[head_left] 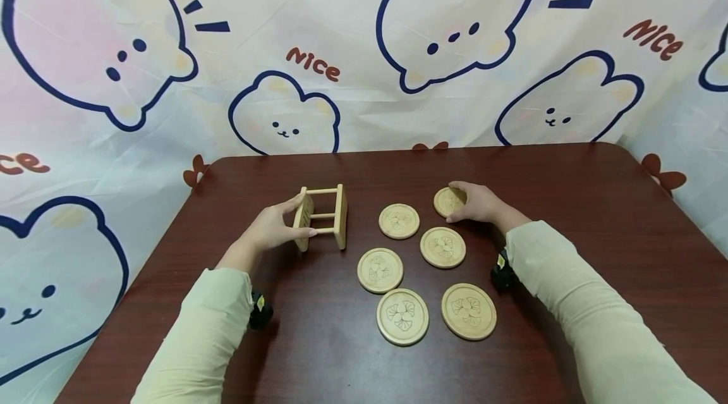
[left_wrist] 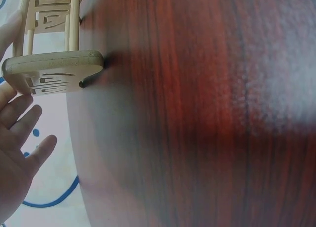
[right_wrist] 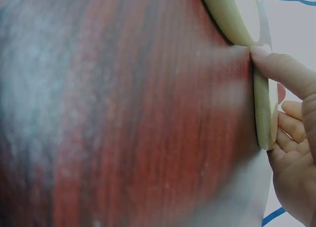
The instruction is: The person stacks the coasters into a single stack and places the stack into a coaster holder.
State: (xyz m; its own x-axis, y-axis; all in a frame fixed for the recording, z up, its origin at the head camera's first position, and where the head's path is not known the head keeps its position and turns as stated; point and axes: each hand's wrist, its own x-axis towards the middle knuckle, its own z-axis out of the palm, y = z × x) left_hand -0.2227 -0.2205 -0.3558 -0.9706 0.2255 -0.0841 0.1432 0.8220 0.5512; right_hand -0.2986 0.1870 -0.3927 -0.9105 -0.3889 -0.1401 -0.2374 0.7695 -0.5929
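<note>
gripping rack (head_left: 323, 216) with left hand (head_left: 273, 225), seemingly to steady it; right of rack, pinching coaster (head_left: 448, 202) edgewise with right hand (head_left: 480, 203), likely for control

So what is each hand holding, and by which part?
The left hand grips the wooden rack by its left side panel; the right hand pinches the farthest wooden disc by its rim.
</note>
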